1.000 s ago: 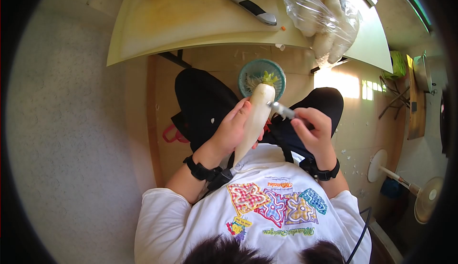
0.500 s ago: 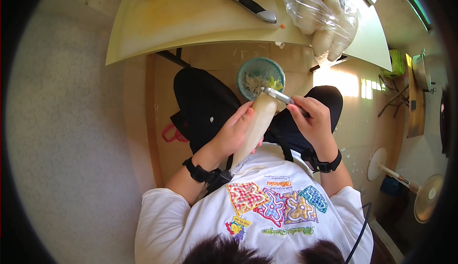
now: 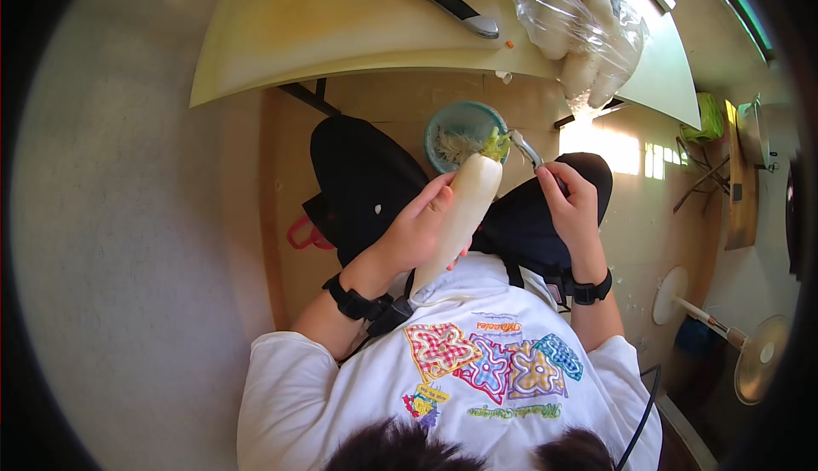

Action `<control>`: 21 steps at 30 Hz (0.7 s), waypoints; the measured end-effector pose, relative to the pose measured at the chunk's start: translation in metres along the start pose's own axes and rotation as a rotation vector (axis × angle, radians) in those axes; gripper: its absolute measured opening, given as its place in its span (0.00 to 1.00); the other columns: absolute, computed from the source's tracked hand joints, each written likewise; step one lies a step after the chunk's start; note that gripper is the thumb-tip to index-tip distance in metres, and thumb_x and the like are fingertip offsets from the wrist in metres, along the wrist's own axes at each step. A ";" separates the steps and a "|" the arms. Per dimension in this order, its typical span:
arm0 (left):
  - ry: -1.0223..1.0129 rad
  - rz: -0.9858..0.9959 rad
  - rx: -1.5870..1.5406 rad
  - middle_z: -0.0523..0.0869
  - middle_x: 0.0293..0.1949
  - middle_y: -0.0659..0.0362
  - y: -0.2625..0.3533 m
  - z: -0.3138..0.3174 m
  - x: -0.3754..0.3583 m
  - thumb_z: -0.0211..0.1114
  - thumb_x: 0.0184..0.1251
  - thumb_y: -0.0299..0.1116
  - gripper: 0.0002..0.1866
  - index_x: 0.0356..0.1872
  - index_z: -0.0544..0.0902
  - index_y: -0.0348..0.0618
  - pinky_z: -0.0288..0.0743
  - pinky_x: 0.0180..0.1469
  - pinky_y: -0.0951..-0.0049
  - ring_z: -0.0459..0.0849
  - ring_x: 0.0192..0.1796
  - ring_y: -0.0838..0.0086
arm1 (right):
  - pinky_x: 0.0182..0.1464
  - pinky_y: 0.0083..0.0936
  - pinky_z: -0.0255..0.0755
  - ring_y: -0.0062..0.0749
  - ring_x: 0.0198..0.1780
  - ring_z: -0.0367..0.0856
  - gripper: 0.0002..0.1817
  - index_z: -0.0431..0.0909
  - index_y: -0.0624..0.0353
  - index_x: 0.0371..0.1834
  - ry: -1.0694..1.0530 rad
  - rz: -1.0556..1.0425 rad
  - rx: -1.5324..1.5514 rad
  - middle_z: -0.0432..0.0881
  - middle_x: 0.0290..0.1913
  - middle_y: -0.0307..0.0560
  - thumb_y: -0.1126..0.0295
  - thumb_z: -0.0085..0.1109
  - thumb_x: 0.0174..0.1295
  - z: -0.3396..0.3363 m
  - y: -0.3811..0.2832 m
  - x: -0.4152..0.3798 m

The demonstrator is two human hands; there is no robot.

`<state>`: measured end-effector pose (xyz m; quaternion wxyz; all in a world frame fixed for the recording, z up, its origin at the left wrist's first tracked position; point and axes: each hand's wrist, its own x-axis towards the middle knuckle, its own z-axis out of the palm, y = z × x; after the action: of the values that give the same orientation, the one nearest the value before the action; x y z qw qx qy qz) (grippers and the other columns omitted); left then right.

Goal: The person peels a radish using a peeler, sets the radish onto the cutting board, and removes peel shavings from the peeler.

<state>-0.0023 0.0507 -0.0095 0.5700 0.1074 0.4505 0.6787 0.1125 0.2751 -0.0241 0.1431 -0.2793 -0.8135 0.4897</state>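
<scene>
My left hand (image 3: 423,226) is closed around a long white radish (image 3: 464,211), which slants up from my shirt with its green leafy top (image 3: 492,145) pointing away from me. In my right hand (image 3: 571,207) is a peeler (image 3: 528,149), its metal head just right of the radish's green end and apart from it. Beyond the radish, between my knees, a light blue basin (image 3: 436,122) holds pale peelings (image 3: 456,147).
A table (image 3: 281,37) stands ahead, bearing a cleaver with a black handle (image 3: 464,15) and a clear plastic bag of white radishes (image 3: 588,37). A fan (image 3: 761,356) is at the right, a pink object (image 3: 307,232) on the floor at the left.
The peeler has come off the radish's top end and moved right. The radish has turned, so its green stub now shows at the far end.
</scene>
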 end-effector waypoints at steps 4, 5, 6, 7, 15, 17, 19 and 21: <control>0.052 -0.001 -0.013 0.78 0.43 0.55 0.000 0.000 0.001 0.40 0.79 0.58 0.32 0.72 0.60 0.46 0.77 0.25 0.71 0.83 0.29 0.70 | 0.26 0.15 0.57 0.11 0.25 0.63 0.09 0.82 0.66 0.40 -0.111 -0.039 0.218 0.73 0.23 0.29 0.69 0.60 0.71 -0.007 -0.012 -0.013; 0.061 0.005 -0.027 0.79 0.43 0.54 0.000 -0.001 0.002 0.40 0.80 0.57 0.31 0.71 0.61 0.46 0.77 0.24 0.71 0.82 0.29 0.71 | 0.26 0.15 0.57 0.11 0.25 0.63 0.09 0.82 0.66 0.40 -0.112 -0.043 0.220 0.73 0.23 0.29 0.69 0.60 0.71 -0.007 -0.014 -0.016; 0.071 0.011 -0.042 0.79 0.44 0.54 -0.001 -0.002 0.003 0.41 0.80 0.57 0.29 0.70 0.62 0.46 0.77 0.24 0.72 0.82 0.29 0.71 | 0.27 0.15 0.58 0.12 0.25 0.65 0.10 0.82 0.66 0.40 -0.216 -0.004 0.340 0.73 0.23 0.30 0.69 0.59 0.71 -0.007 -0.016 -0.019; 0.071 0.012 -0.042 0.79 0.44 0.54 -0.002 -0.003 0.004 0.41 0.80 0.57 0.29 0.70 0.62 0.46 0.77 0.24 0.72 0.82 0.29 0.71 | 0.27 0.15 0.60 0.12 0.25 0.66 0.10 0.81 0.66 0.40 -0.319 0.038 0.459 0.74 0.23 0.31 0.69 0.58 0.72 -0.006 -0.017 -0.021; 0.212 0.086 -0.092 0.79 0.45 0.53 -0.003 -0.009 0.004 0.61 0.72 0.49 0.30 0.67 0.63 0.46 0.80 0.24 0.72 0.83 0.32 0.70 | 0.24 0.14 0.54 0.11 0.22 0.63 0.13 0.81 0.66 0.40 -0.355 0.031 0.429 0.71 0.20 0.31 0.66 0.52 0.76 0.006 -0.022 -0.020; 0.220 0.116 -0.103 0.79 0.46 0.52 0.003 -0.012 0.009 0.68 0.66 0.43 0.33 0.67 0.62 0.45 0.81 0.25 0.72 0.84 0.33 0.69 | 0.25 0.15 0.55 0.12 0.23 0.64 0.12 0.81 0.66 0.41 -0.337 0.004 0.373 0.71 0.21 0.32 0.68 0.53 0.75 0.006 -0.019 -0.017; 0.249 0.186 0.005 0.80 0.47 0.50 0.008 -0.011 0.012 0.70 0.64 0.38 0.33 0.65 0.62 0.44 0.83 0.26 0.72 0.85 0.34 0.70 | 0.26 0.15 0.57 0.12 0.24 0.65 0.10 0.81 0.66 0.42 -0.319 -0.024 0.317 0.72 0.21 0.32 0.69 0.55 0.74 0.005 -0.025 -0.016; 0.245 0.184 -0.038 0.80 0.47 0.52 0.013 -0.007 0.015 0.71 0.62 0.32 0.33 0.64 0.63 0.44 0.83 0.27 0.73 0.85 0.35 0.72 | 0.27 0.19 0.64 0.18 0.24 0.69 0.09 0.81 0.65 0.42 -0.244 -0.100 0.034 0.76 0.22 0.40 0.69 0.60 0.70 0.004 -0.037 -0.015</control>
<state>-0.0208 0.0612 -0.0095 0.4481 0.0538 0.4923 0.7443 0.1112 0.2495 0.0071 0.0717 -0.1743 -0.8293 0.5260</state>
